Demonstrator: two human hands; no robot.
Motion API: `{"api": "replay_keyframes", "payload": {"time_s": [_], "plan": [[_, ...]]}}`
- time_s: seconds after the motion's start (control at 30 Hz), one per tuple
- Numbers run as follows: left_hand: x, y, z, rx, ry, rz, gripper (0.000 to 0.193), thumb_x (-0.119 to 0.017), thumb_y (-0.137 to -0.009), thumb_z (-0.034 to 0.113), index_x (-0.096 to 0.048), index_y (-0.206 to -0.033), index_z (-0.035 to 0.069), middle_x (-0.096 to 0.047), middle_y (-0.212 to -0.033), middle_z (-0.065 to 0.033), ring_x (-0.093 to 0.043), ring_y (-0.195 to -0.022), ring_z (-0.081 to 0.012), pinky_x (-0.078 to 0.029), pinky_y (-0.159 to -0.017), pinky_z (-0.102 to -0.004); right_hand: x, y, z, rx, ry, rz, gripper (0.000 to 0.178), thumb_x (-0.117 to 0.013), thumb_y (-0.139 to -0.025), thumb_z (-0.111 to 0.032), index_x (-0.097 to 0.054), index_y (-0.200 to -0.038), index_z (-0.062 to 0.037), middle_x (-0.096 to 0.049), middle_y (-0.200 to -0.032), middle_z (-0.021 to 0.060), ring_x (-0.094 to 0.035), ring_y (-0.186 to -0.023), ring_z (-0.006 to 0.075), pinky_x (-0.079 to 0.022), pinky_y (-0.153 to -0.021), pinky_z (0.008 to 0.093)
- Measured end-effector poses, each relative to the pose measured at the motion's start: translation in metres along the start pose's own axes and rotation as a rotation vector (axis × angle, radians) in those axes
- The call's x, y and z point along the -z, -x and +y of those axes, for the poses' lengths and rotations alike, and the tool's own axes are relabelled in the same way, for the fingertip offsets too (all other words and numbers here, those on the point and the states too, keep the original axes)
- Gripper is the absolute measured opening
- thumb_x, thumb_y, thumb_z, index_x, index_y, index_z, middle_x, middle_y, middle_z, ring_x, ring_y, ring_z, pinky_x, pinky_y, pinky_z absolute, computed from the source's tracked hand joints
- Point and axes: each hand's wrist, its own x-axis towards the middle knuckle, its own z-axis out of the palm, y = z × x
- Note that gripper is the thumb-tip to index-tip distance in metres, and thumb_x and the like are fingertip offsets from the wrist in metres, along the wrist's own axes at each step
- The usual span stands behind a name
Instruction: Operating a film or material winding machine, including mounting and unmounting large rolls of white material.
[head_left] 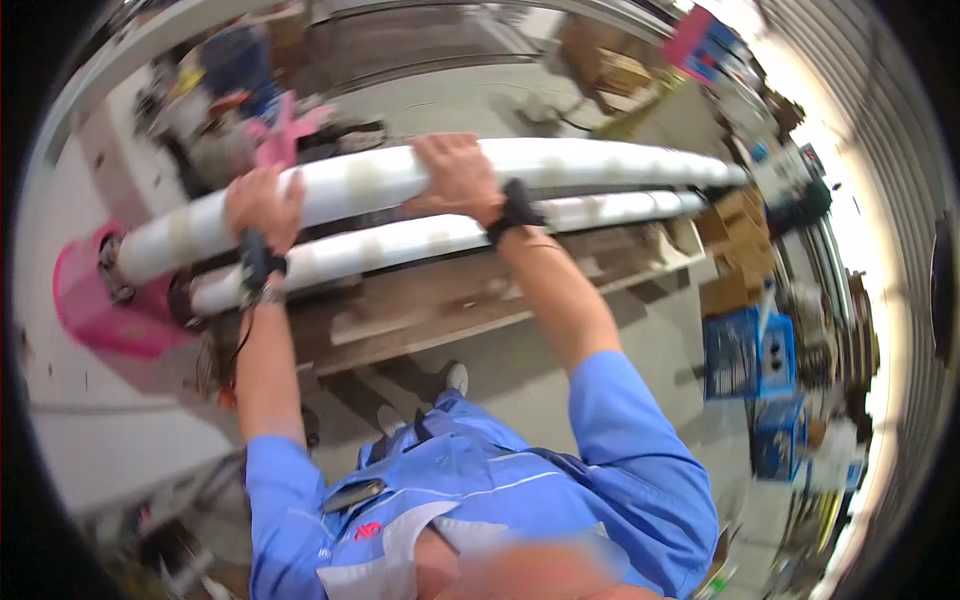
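A long, thick white roll point(374, 182) with faint darker patches lies crosswise before me. My left hand point(265, 208) curls over it toward its left end. Further right, my right hand point(455, 178) lies over the same roll, fingers across the top and thumb on the near side. A thinner white roll point(420, 236) runs alongside, nearer to me, and neither hand grips it. Both rolls sit on a long machine frame with a pink end cover point(140, 325) at the left. My palms and the roll's underside are hidden.
A wooden shelf point(430, 303) runs along the near side of the frame. Cardboard point(738, 240) stands by its right end, with blue crates point(733, 355) below. Clutter and a pink object point(284, 130) lie beyond the left part. A ribbed shutter wall point(905, 130) is at far right.
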Motion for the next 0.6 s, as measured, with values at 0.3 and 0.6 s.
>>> {"api": "replay_keyframes", "payload": {"time_s": [0.3,0.6], "plan": [[0.002,0.019,0.06,0.289,-0.48,0.526,0.037,-0.056,-0.092,0.042,-0.071,-0.1,0.008,-0.07,-0.102,-0.0101,-0.063,-0.1,-0.0292,-0.042,-0.097,-0.0438,0.023,0.016,0.014,-0.013,0.068,0.203,0.077,-0.082,-0.052,-0.043,-0.057,-0.119,-0.015,-0.06,-0.103,0.007,-0.058,-0.103,0.0255,-0.038,-0.094,0.0441],[0.003,0.017,0.055,0.271,-0.468,0.451,0.038,-0.052,-0.094,0.039,-0.071,-0.098,0.007,-0.071,-0.098,-0.0133,-0.064,-0.095,-0.032,-0.045,-0.089,-0.0436,0.028,0.015,0.029,0.013,0.091,0.049,0.07,-0.08,-0.053,-0.037,-0.058,-0.114,-0.0135,-0.062,-0.098,0.007,-0.063,-0.094,0.0258,-0.045,-0.084,0.0385]]}}
